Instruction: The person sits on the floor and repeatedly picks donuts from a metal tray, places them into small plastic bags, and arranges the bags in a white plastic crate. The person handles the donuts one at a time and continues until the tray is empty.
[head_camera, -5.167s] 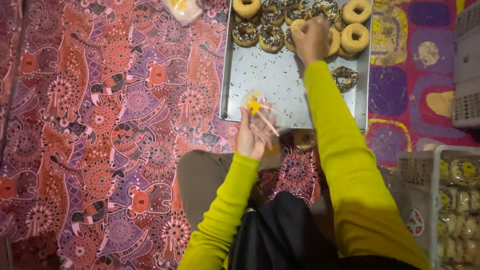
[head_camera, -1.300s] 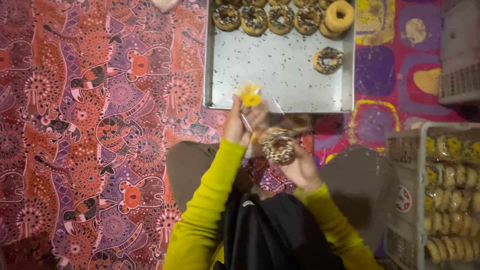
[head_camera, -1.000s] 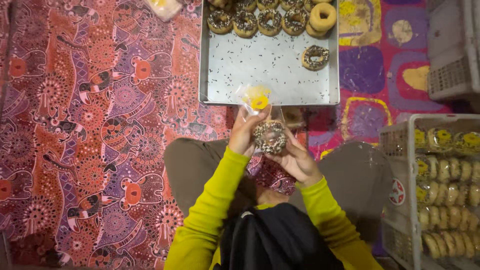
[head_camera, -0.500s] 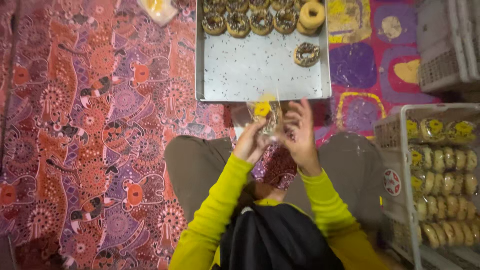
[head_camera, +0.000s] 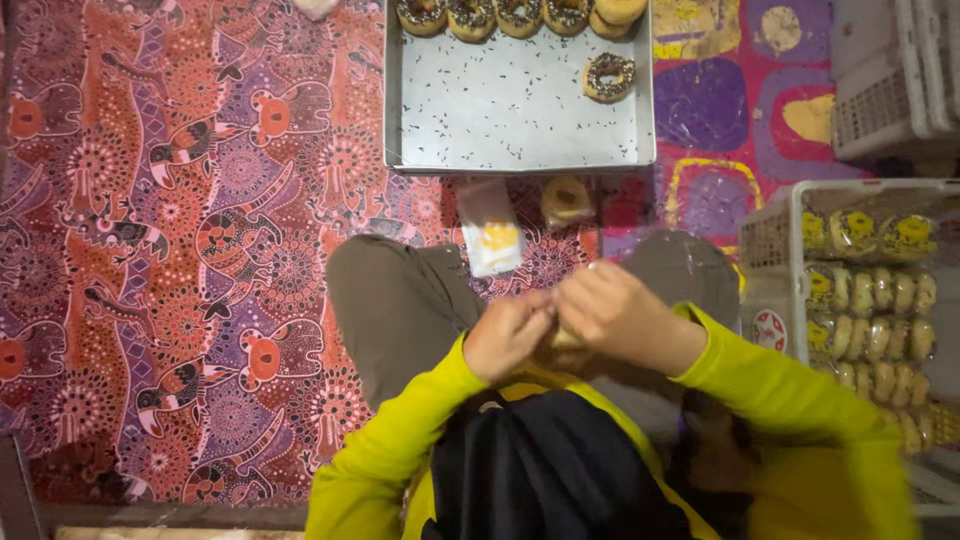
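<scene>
My left hand and my right hand are pressed together over my lap, fingers closed on a doughnut in a clear bag. Only a pale sliver of it shows between them. A flat clear bag with a yellow print lies in front of my hands, by my left knee. Farther out stands a metal tray strewn with dark sprinkles. It holds one sprinkled doughnut apart from a row of doughnuts along its far edge.
A tan ring-shaped thing lies just below the tray's near edge. A white crate of bagged doughnuts stands at my right, with another white crate beyond it. A patterned red and purple cloth covers the floor.
My hands came down from near the tray edge to my lap with the bagged doughnut between them. Earlier my right hand fetched the doughnut from the tray. A printed bag now lies on the floor.
</scene>
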